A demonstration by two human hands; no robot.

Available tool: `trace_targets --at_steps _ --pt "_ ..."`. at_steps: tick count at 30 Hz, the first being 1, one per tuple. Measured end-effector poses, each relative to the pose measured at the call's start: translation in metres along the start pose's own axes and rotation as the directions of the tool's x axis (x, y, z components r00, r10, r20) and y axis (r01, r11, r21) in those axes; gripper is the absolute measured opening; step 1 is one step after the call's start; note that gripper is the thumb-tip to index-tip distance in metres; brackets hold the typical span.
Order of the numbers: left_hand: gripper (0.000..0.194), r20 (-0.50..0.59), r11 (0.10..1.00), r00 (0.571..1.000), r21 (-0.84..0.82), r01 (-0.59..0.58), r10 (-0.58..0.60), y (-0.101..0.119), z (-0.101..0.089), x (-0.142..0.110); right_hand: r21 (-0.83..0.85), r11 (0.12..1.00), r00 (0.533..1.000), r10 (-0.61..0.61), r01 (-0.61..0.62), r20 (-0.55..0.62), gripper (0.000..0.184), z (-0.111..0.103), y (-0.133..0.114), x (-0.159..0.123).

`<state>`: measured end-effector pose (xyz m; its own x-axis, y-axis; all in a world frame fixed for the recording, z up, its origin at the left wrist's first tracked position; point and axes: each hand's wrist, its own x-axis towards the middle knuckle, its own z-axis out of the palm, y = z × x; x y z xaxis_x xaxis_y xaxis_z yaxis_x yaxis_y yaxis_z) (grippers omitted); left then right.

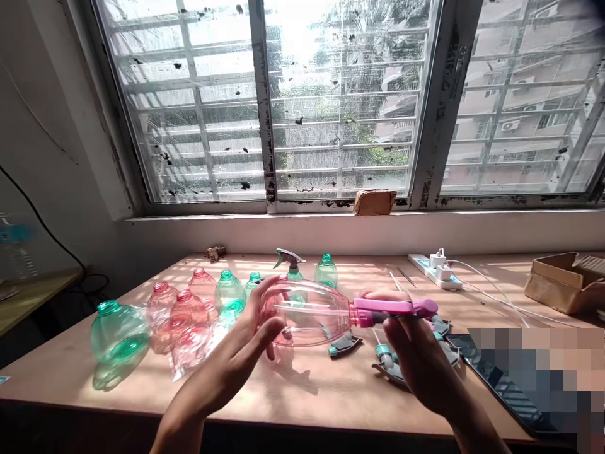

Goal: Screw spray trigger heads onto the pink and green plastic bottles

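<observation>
A clear pink spray bottle (312,315) lies sideways in the air above the table, its base to the left. My left hand (250,340) is wrapped round the base end. At the neck sits a pink spray head (392,307), gripped by my right hand (411,340); whether it is fully screwed on I cannot tell. Below the bottle a loose grey-and-green spray head (344,347) lies on the table, and another spray head (388,362) rests under my right hand. Behind stands a green bottle with a grey spray head (289,257) on it.
Several headless green (118,337) and pink bottles (189,315) stand at the left, and one green bottle (326,271) at the back. A power strip (435,271) with white cables, a cardboard box (564,284) and a dark tablet (505,378) occupy the right side.
</observation>
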<state>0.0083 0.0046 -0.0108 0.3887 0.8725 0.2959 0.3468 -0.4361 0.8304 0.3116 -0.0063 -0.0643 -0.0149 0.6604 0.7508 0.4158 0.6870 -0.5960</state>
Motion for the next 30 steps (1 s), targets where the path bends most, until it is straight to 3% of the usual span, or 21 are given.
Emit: trace_targets --at_steps 3,5,7,9,13,19,25,27,30 --pt "0.088 -0.007 0.976 0.976 0.016 -0.217 0.217 -0.004 0.0 -0.002 -0.031 0.996 0.993 0.077 -0.08 -0.085 0.046 -0.001 -0.001 0.0" --pt "0.104 -0.025 0.936 0.936 0.047 -0.349 0.35 -0.008 0.003 -0.003 0.039 0.991 0.99 0.133 -0.131 -0.044 0.054 -0.002 -0.009 0.002" --pt "0.101 -0.041 0.915 0.916 0.087 -0.395 0.399 -0.009 0.006 -0.003 0.156 0.968 0.98 0.198 -0.197 0.007 0.057 -0.001 -0.019 0.005" --pt "0.097 -0.037 0.917 0.925 0.145 -0.37 0.379 -0.009 0.008 -0.003 0.259 0.929 0.962 0.272 -0.266 0.011 0.058 0.0 -0.027 0.007" --pt "0.112 0.004 0.952 0.963 0.149 -0.267 0.269 -0.006 0.006 -0.001 0.319 0.906 0.949 0.31 -0.278 -0.054 0.058 0.001 -0.032 0.009" --pt "0.068 -0.032 0.976 0.976 0.039 -0.216 0.217 -0.01 -0.005 -0.002 0.291 0.925 0.954 0.284 -0.244 -0.1 0.059 -0.003 -0.03 0.011" --pt "0.1 -0.09 0.894 0.89 0.034 -0.446 0.448 -0.002 0.006 -0.001 0.334 0.881 0.919 0.384 -0.334 -0.095 0.057 -0.003 -0.033 0.012" --pt "0.094 -0.096 0.904 0.899 0.064 -0.423 0.427 -0.002 0.011 0.001 0.349 0.875 0.92 0.384 -0.336 -0.079 0.057 -0.002 -0.034 0.011" --pt "0.103 -0.04 0.954 0.959 0.122 -0.275 0.282 -0.006 0.011 0.001 0.341 0.891 0.93 0.352 -0.299 -0.105 0.058 -0.001 -0.032 0.011"
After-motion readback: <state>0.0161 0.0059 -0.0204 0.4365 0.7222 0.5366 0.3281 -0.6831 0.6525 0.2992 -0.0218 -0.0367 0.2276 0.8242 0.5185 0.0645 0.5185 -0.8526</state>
